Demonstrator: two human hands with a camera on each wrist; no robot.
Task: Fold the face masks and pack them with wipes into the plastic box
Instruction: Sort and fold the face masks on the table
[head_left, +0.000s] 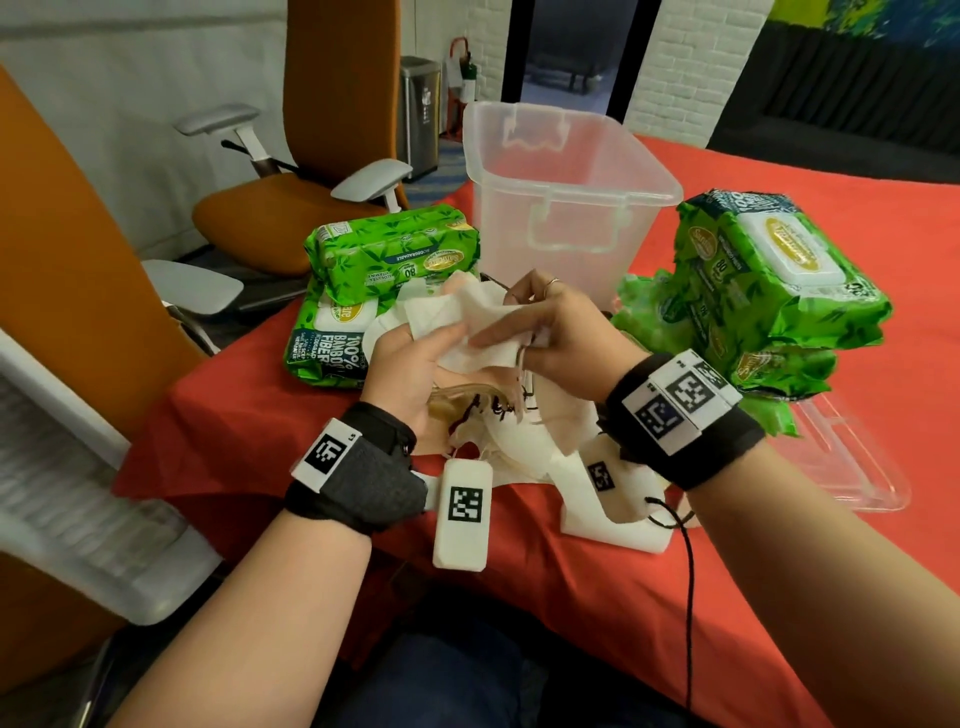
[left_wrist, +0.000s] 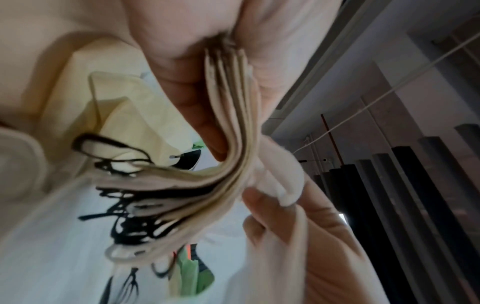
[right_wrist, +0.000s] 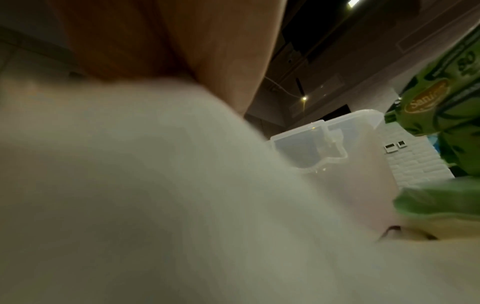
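Both hands work a white face mask (head_left: 467, 317) just above a heap of white and beige masks (head_left: 519, 436) at the table's near edge. My left hand (head_left: 410, 364) grips the mask and a stack of folded masks (left_wrist: 228, 127) between thumb and fingers. My right hand (head_left: 540, 327) pinches the mask's other end, with ear loops hanging under it. The clear plastic box (head_left: 561, 202) stands open behind the hands. Green wipe packs lie stacked on the left (head_left: 379, 280) and on the right (head_left: 763, 291). White mask fabric (right_wrist: 155, 185) fills most of the right wrist view.
The table has a red cloth (head_left: 571, 587). The box's clear lid (head_left: 852, 462) lies at the right under the wipe packs. Orange office chairs (head_left: 291, 208) stand to the left of the table. A black cable (head_left: 690, 582) hangs over the near edge.
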